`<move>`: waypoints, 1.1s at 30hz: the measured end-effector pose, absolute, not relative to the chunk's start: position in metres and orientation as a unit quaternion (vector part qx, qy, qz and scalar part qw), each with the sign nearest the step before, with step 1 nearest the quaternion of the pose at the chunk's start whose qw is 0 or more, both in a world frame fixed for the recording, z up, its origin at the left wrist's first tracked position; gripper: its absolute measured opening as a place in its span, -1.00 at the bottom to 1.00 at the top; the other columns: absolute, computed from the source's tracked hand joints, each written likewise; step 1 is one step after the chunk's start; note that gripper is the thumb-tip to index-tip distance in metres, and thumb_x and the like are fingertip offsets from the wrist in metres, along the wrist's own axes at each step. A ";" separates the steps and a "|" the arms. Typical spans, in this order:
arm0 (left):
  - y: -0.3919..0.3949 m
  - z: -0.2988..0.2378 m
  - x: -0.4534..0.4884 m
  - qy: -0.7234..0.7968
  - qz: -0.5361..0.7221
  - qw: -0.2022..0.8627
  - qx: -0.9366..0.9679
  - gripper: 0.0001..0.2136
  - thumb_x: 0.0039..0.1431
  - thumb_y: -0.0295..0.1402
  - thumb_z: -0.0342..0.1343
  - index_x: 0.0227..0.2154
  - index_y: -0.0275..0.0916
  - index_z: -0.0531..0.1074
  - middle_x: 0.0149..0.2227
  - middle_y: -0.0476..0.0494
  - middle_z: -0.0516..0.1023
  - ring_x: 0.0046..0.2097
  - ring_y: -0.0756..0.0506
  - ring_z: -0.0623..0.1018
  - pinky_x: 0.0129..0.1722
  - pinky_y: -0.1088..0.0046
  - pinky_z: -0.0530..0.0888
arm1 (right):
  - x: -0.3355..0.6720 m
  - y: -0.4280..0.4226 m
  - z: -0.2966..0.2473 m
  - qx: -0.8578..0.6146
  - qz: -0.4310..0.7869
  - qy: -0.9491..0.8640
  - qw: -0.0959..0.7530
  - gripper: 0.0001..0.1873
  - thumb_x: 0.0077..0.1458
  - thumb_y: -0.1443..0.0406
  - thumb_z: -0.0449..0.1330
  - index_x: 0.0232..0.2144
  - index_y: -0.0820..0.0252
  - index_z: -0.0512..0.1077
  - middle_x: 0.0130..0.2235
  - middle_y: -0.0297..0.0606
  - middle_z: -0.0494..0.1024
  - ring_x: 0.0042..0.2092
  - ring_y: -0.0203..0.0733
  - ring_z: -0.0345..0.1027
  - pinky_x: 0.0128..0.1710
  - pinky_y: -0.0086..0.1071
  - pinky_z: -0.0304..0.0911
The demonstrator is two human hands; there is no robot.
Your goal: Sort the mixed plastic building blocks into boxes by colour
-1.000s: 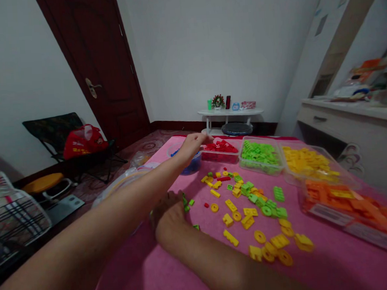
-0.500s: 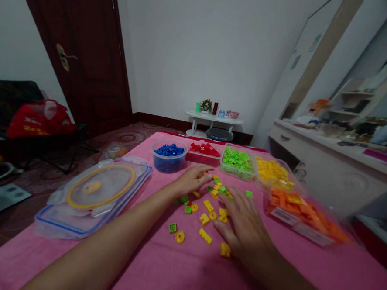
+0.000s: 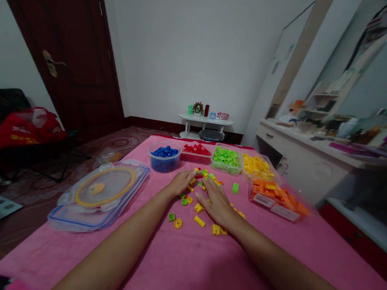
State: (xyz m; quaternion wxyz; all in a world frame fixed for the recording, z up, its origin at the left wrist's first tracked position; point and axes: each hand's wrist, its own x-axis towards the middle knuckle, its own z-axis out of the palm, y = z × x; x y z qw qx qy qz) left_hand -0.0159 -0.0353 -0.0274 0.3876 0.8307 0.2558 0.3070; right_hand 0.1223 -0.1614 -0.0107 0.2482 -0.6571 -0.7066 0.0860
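Observation:
My left hand (image 3: 182, 183) is low over the far-left side of a loose pile of small toy bricks, its fingers stretched toward the middle. My right hand (image 3: 217, 204) lies flat across the pile's right side, fingers extended and thumb apart, covering some pieces. Yellow, green and a few red bricks show between the hands. Nearer me lie a yellow brick (image 3: 200, 221), another yellow brick (image 3: 215, 230), a green square brick (image 3: 171, 217) and a yellow ring-shaped piece (image 3: 178, 224). A green brick (image 3: 235, 188) lies to the right of my right hand.
Along the far side stand tubs of blue bricks (image 3: 165, 152), red bricks (image 3: 196, 149), green bricks (image 3: 226, 156) and yellow bricks (image 3: 257, 165). A clear box of orange bricks (image 3: 277, 196) is at the right. Stacked plastic lids (image 3: 96, 218) lie at the left on the pink cloth (image 3: 175, 268).
My right hand has moved forward and left over the pile, nearer my left hand. The view has shifted slightly, and the green brick at the right sits apart from the pile.

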 end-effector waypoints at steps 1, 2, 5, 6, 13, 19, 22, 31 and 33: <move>-0.035 -0.028 -0.017 0.264 0.325 0.423 0.804 -0.45 0.27 -0.03 -0.31 -0.04 -0.33 0.41 -0.02 -0.26 0.48 -0.02 -0.10 0.44 0.00 0.37 0.31 | 0.116 -0.157 -0.011 -0.633 0.090 -0.721 0.266 -0.37 0.16 0.06 -0.01 0.18 0.31 0.14 0.25 0.05 0.10 0.27 0.00 -0.09 0.22 -0.02 -0.17; -0.036 -0.029 -0.017 0.269 0.336 0.448 0.784 -0.43 0.26 -0.01 -0.30 -0.06 -0.35 0.42 -0.07 -0.26 0.50 -0.07 -0.10 0.46 -0.05 0.39 0.34 | 0.112 -0.153 -0.010 -0.604 0.095 -0.736 0.290 -0.39 0.15 0.10 0.02 0.17 0.29 0.14 0.24 0.01 0.12 0.26 -0.05 -0.06 0.22 -0.07 -0.12; -0.036 -0.031 -0.019 0.274 0.350 0.459 0.770 -0.42 0.23 0.03 -0.27 -0.17 -0.36 0.48 -0.23 -0.21 0.54 -0.22 -0.08 0.49 -0.21 0.46 0.38 | 0.113 -0.146 -0.004 -0.526 0.107 -0.762 0.361 -0.49 0.14 0.24 0.04 0.15 0.19 0.18 0.17 -0.13 0.27 0.19 -0.19 0.10 0.17 -0.24 0.02; -0.036 -0.032 -0.019 0.275 0.352 0.450 0.774 -0.43 0.23 0.02 -0.26 -0.22 -0.35 0.49 -0.28 -0.19 0.54 -0.26 -0.07 0.48 -0.25 0.48 0.38 | 0.119 -0.144 -0.001 -0.518 0.098 -0.762 0.376 -0.52 0.14 0.28 0.02 0.13 0.16 0.21 0.14 -0.17 0.32 0.16 -0.22 0.15 0.15 -0.27 0.05; -0.038 -0.029 -0.018 0.288 0.385 0.253 0.839 -0.75 0.14 -0.30 -0.01 -0.27 -0.28 0.53 -0.25 -0.14 0.55 -0.20 -0.08 0.47 -0.14 0.44 0.36 | 0.191 -0.149 0.022 -0.685 -0.129 -0.700 0.152 -0.62 0.00 0.49 0.02 -0.14 0.24 0.46 -0.02 -0.04 0.44 0.04 -0.01 0.24 0.02 -0.17 0.12; -0.046 -0.028 -0.017 0.237 0.321 0.119 0.909 -0.71 0.03 -0.46 0.07 -0.17 -0.14 0.51 -0.14 -0.09 0.56 -0.08 -0.12 0.45 0.00 0.34 0.29 | 0.185 -0.156 0.021 -0.747 -0.124 -0.645 -0.103 -0.64 0.12 0.47 -0.08 -0.16 0.25 0.46 -0.23 0.03 0.50 -0.15 0.07 0.40 -0.20 -0.12 0.18; -0.045 -0.030 -0.017 0.268 0.292 0.101 0.913 -0.72 0.03 -0.43 0.11 -0.16 -0.13 0.51 -0.15 -0.10 0.56 -0.10 -0.12 0.47 -0.05 0.35 0.32 | 0.180 -0.154 0.018 -0.766 -0.113 -0.625 -0.103 -0.63 0.09 0.50 -0.07 -0.16 0.27 0.45 -0.15 0.06 0.46 -0.20 0.02 0.43 -0.30 -0.23 0.19; -0.049 -0.026 -0.017 0.307 0.317 0.037 0.896 -0.83 0.11 -0.36 0.09 -0.24 -0.18 0.52 -0.30 -0.13 0.55 -0.22 -0.10 0.47 -0.21 0.38 0.32 | 0.186 -0.150 0.014 -0.693 -0.057 -0.716 0.065 -0.57 -0.02 0.43 0.09 -0.08 0.02 0.44 -0.09 -0.17 0.35 -0.19 -0.19 0.37 -0.27 -0.40 0.14; -0.050 -0.025 -0.017 0.301 0.343 0.036 0.889 -0.80 0.12 -0.34 0.10 -0.19 -0.18 0.50 -0.28 -0.14 0.54 -0.20 -0.11 0.46 -0.20 0.36 0.32 | 0.189 -0.146 0.007 -0.678 -0.017 -0.730 0.087 -0.61 -0.03 0.44 0.09 -0.14 0.05 0.47 -0.10 -0.19 0.36 -0.20 -0.21 0.36 -0.26 -0.42 0.15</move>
